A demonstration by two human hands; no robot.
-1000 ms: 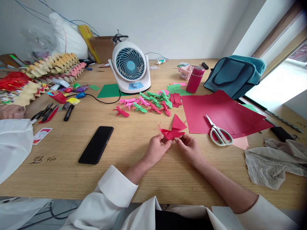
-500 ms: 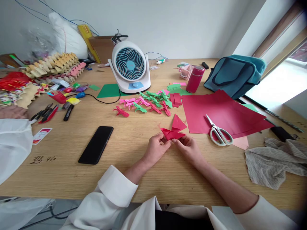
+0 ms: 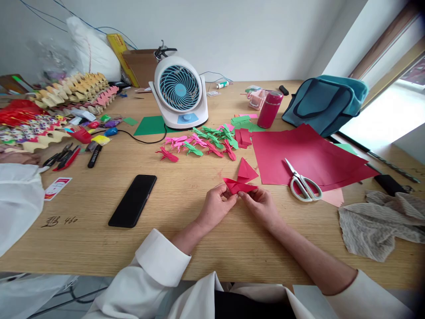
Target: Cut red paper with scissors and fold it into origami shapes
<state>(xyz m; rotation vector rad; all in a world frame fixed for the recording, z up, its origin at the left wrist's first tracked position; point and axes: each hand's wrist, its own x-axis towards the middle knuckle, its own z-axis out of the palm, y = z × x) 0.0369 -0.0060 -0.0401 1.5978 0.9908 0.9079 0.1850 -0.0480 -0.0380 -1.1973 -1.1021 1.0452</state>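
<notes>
Between my two hands is a partly folded piece of red paper (image 3: 239, 186), raised a little above the wooden table. My left hand (image 3: 217, 204) pinches its left side, and my right hand (image 3: 260, 204) grips the right side, thumbs close together at the lower edge. Just behind it lies a red paper triangle (image 3: 246, 170). Farther back are several folded paper figures (image 3: 212, 141) in green, pink and red. White-handled scissors (image 3: 303, 185) rest partly on large red paper sheets (image 3: 308, 153) to the right. My fingertips behind the paper are hidden.
A black phone (image 3: 133, 201) lies left of my hands. Beyond the figures stands a white fan (image 3: 186, 118). A red flask (image 3: 270, 110) and a blue bag (image 3: 323, 104) are at the back right, a crumpled cloth (image 3: 378, 226) at the right. A co-worker's white sleeve (image 3: 18, 199) shows far left.
My hands and the red paper are almost unmoved. At the far left, the co-worker's hand and sleeve have shifted, uncovering more of the small colourful figures there.
</notes>
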